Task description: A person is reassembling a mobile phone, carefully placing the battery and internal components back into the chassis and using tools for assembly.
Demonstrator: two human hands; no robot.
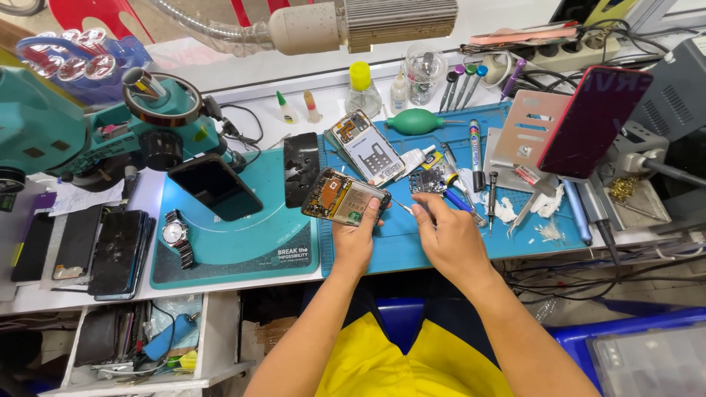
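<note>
Left hand (355, 239) clasping opened phone (344, 196), tilted face-up above blue mat (397, 239) for access. Right hand (448, 237) pinching thin tool (402, 207), probably tweezers, tip beside phone's edge.

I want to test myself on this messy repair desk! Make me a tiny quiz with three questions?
1. True or false: the left hand holds the opened phone with its orange-brown insides showing.
2. Which lies on the teal round-marked mat? A) silver wristwatch B) green rubber air blower C) black rectangular phone
3. Fill in: the right hand holds a thin metal ____.

Key: 1 true. 2 C, the black rectangular phone. 3 tool; its tip points toward the opened phone.
</note>
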